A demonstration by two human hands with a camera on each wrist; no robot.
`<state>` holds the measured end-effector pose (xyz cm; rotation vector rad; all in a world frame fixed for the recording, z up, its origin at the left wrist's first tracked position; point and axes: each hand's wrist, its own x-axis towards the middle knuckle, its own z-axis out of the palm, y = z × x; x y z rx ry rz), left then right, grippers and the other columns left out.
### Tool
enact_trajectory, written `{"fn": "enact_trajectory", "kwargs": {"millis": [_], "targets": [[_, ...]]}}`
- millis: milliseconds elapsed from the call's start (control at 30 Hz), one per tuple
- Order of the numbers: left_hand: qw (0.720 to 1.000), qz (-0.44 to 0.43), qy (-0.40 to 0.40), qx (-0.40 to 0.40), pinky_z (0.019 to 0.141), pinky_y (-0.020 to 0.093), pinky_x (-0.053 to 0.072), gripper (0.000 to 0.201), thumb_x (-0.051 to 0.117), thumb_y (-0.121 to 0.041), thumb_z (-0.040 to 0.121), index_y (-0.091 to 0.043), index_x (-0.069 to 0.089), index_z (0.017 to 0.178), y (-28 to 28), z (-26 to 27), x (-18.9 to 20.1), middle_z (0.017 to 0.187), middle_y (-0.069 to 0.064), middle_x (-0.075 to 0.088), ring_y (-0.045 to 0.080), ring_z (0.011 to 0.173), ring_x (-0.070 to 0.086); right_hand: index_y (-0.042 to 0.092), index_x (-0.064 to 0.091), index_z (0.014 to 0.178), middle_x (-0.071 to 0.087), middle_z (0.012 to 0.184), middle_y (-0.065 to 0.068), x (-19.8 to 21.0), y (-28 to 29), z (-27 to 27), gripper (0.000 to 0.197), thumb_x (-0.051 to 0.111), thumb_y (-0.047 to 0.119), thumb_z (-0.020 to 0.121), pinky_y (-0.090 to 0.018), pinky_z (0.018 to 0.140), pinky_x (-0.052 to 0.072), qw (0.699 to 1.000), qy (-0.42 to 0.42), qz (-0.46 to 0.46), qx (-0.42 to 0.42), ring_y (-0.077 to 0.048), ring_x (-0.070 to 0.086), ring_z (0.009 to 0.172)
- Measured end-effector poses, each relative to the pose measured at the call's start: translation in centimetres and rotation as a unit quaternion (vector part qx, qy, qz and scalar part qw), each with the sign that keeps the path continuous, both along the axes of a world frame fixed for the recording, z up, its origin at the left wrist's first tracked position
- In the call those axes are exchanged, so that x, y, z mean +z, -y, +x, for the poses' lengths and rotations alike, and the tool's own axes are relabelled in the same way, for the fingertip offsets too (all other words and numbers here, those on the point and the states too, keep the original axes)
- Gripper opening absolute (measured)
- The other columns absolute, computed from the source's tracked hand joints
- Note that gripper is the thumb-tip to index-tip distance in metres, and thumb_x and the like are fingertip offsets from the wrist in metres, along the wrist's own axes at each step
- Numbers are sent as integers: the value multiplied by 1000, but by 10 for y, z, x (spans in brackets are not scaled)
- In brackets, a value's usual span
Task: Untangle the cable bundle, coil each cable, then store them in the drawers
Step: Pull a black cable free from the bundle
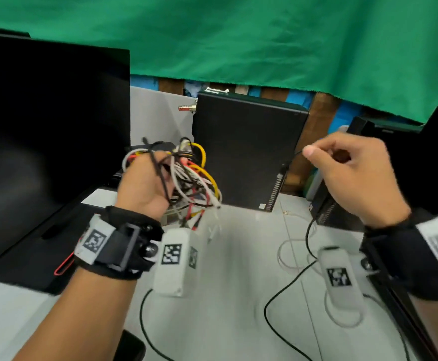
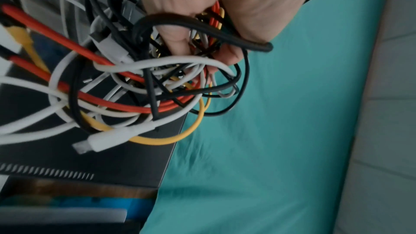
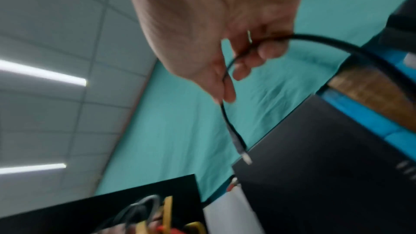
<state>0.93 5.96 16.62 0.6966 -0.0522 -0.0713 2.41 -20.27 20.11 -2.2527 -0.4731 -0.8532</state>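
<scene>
While the left hand [image 1: 145, 183] clutches a tangled bundle of white, red, yellow and black cables [image 1: 194, 178] mid-frame, the right hand [image 1: 348, 173] pinches a thin black cable [image 1: 285, 290] above bare white desk [image 1: 225, 295].

Green cloth [image 1: 264, 35]; white desk [image 1: 225, 295].

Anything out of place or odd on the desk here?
Nothing damaged. The cable bundle is still a knot in the left hand; the right hand pinches one thin black cable, which trails loose across the desk beside an uncoiled white cable.
</scene>
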Motion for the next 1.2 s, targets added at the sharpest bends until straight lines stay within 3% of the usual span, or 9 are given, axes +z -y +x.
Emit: {"fn": "enact_trajectory", "kwargs": {"millis": [133,300,433,533,600,700,833,1000,1200], "targets": [[996,46,20,67,55,14,49,31,62,-10,39,-4,64,70,-9,2,-3,56,0,60,7,48,56,24,73,74,55,63,11,20,23,42,19,71,34,89,-28,68,37,973,-152,-151,-87,-9,49,63],[994,51,-22,96,60,19,54,20,50,-11,62,-7,60,78,-5,18,-18,66,1,60,10,55,60,17,62,71,67,66,-6,17,64,73,22,66,27,90,-35,66,52,980,-113,19,-166,-22,63,64],[994,79,-51,52,62,21,55,14,48,-9,64,-10,61,60,8,24,-27,68,2,56,13,60,57,9,56,76,70,81,-28,-49,86,21,22,55,6,98,-29,48,49,950,-295,56,-80,-22,64,53],[992,116,-51,29,65,22,53,35,43,-6,73,-15,59,43,23,21,-29,61,0,54,12,61,54,9,62,83,69,80,-18,-122,91,-44,22,50,13,101,-32,48,53,887,-459,-54,-15,-22,67,57],[991,127,-42,7,66,22,51,35,40,-5,79,-12,63,54,33,17,-30,60,-2,54,10,59,53,22,60,75,66,77,0,-159,88,-78,26,55,35,97,-42,67,58,846,-510,-154,12,-23,67,69],[986,154,-66,22,63,20,57,39,34,-9,95,-8,67,74,40,20,-36,67,1,59,11,59,60,27,60,86,60,84,12,-186,73,-112,44,59,71,82,-28,70,49,805,-526,-274,0,-9,58,77],[984,167,-67,9,68,28,60,30,36,-10,96,-1,60,112,50,18,-43,81,5,65,15,68,66,22,41,66,49,77,5,-200,57,-121,40,50,37,101,-22,55,34,785,-526,-327,20,-22,60,85],[983,171,-62,3,68,27,60,40,36,-9,97,4,57,129,62,16,-47,82,6,70,14,68,67,8,68,85,68,77,-4,-89,58,-84,36,48,31,104,-20,59,50,823,-459,-334,-12,-9,66,66],[985,163,-63,4,67,27,62,22,41,5,93,-11,51,80,85,11,-56,70,4,67,14,65,71,14,72,80,65,50,-3,72,84,-37,32,54,31,101,-24,44,45,899,-273,-307,-152,-6,56,36]]}}
